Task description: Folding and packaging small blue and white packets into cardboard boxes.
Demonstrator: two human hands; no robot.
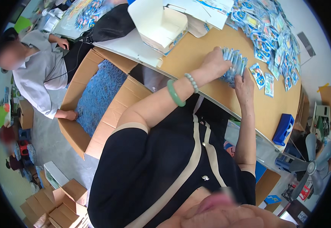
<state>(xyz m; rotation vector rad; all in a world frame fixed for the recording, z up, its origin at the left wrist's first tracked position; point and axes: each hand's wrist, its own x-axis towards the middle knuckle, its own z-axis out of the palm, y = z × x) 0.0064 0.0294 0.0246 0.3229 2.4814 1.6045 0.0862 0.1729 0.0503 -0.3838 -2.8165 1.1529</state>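
Note:
A row of small blue-and-white packets (235,60) stands on edge on the tan tabletop (196,49). My left hand (215,64) is closed on the row's left end, with a green bangle and a bead bracelet on that arm. At the near right end my right hand (244,85) presses its fingers against the same packets, so the row is held between both hands. Just right of it lie two loose packets, a blue-and-white one (257,75) and a paler one (269,85). Beyond them a large heap of similar packets (275,34) covers the far right of the table.
An opened white box (161,30) stands at the table's far left. A blue tape dispenser (284,129) sits near the right edge, with a fan (311,167) beyond. Left of the table, a co-worker (40,72) reaches into a carton (91,102) full of blue pieces.

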